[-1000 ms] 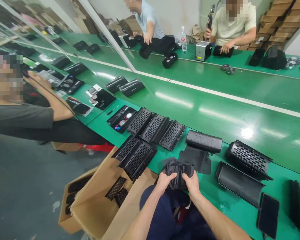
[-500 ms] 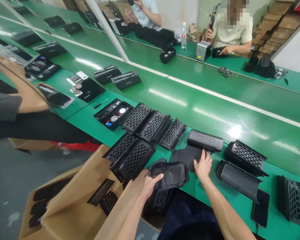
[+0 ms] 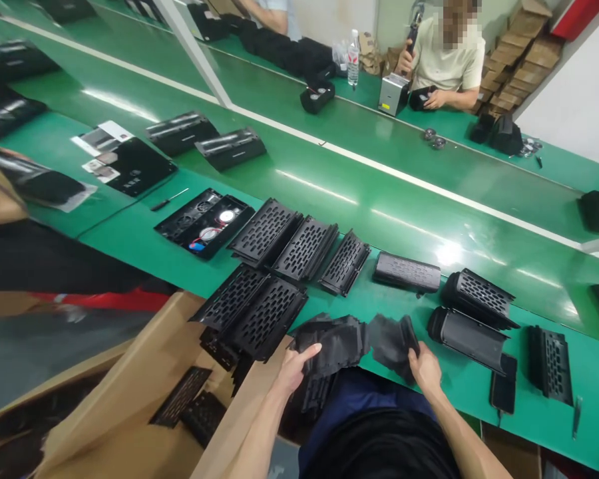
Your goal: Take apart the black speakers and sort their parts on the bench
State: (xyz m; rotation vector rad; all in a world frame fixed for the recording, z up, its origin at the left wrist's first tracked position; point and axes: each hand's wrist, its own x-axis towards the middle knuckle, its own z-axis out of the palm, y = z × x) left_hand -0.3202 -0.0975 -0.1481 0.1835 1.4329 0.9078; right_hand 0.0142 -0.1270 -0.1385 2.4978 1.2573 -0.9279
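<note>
"At the near edge of the counter [image 3: 534, 432], what is the left hand [image 3: 295, 370] holding?"

"A stack of thin black sheets [image 3: 337, 342]. The grip is closed on its left end, thumb pressed on top; the fingers underneath are hidden. The far end fans out unevenly."

"And the right hand [image 3: 426, 367]?"

"It pinches the right side of a smaller bunch of similar sheets [image 3: 389, 339], where they bend upward. The bunch is just beside the stack; I can't tell whether it rests on the counter."

"What could go wrong?"

"I'd watch the stack. One thumb holds many loose-looking layers, so a slackening grip could let some slide over the edge, perhaps into the cardboard box [image 3: 124, 379]. On the right, too hard a pinch could crease the bunch."

"Anything around them to catch?"

"To the left, perforated grille panels [image 3: 267, 313] crowd together, some jutting past the edge above the box. A bump from the left forearm might tip one in. Beyond the hands lies a slotted, rounded housing [image 3: 408, 271]. To the right, a smooth curved shell [image 3: 472, 336] overlaps the phone [image 3: 504, 392] in view; a stray right elbow could shove either."
</note>
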